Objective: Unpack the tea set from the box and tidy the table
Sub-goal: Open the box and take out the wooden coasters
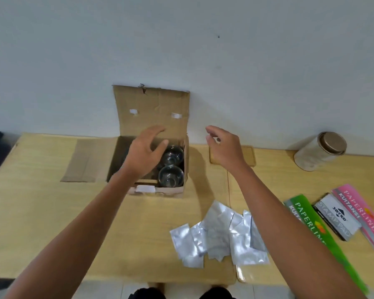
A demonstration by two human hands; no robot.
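Wooden table, white wall, box mid-frame.
Left hand spread empty over glass cups, nearer; right hand loose, empty.

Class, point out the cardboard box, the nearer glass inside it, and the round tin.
cardboard box (pixel 152 108): head view, on its raised back flap.
nearer glass (pixel 171 175): head view, on its rim.
round tin (pixel 311 157): head view, on its side wall.

joyko stamp pad box; paperline books
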